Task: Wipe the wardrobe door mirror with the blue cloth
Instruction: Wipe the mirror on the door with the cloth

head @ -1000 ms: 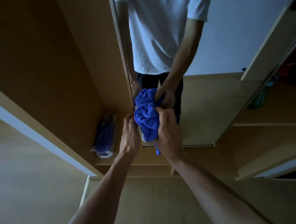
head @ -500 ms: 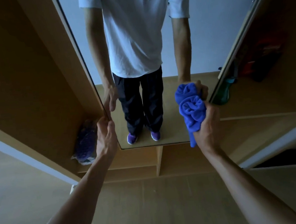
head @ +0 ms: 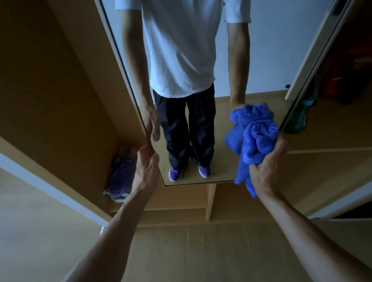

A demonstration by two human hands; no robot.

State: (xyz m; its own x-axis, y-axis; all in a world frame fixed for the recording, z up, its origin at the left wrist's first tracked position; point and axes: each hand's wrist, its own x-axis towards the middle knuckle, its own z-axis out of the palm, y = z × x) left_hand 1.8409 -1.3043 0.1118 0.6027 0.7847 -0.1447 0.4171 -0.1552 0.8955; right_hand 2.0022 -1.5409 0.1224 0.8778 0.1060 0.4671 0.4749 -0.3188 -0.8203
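The wardrobe door mirror (head: pixel 273 48) faces me, a tall pane on an open wooden door, reflecting a person in a white shirt and dark trousers. My right hand (head: pixel 266 169) is closed around a bunched blue cloth (head: pixel 257 145), which presses against the mirror's lower right part near its right edge. My left hand (head: pixel 145 169) grips the mirror door's left edge near the bottom corner, fingers wrapped around it.
Behind the door, the wooden wardrobe interior holds a plastic bag of purple stuff (head: pixel 121 175) at lower left. Shelves with a green bottle (head: pixel 298 116) and dark and red items (head: pixel 351 72) sit at the right. Wooden floor (head: pixel 192 265) lies below.
The door has swung to face me more squarely. My right hand carried the cloth from the mirror's left edge across to its lower right. My left hand stayed on the door's left edge.
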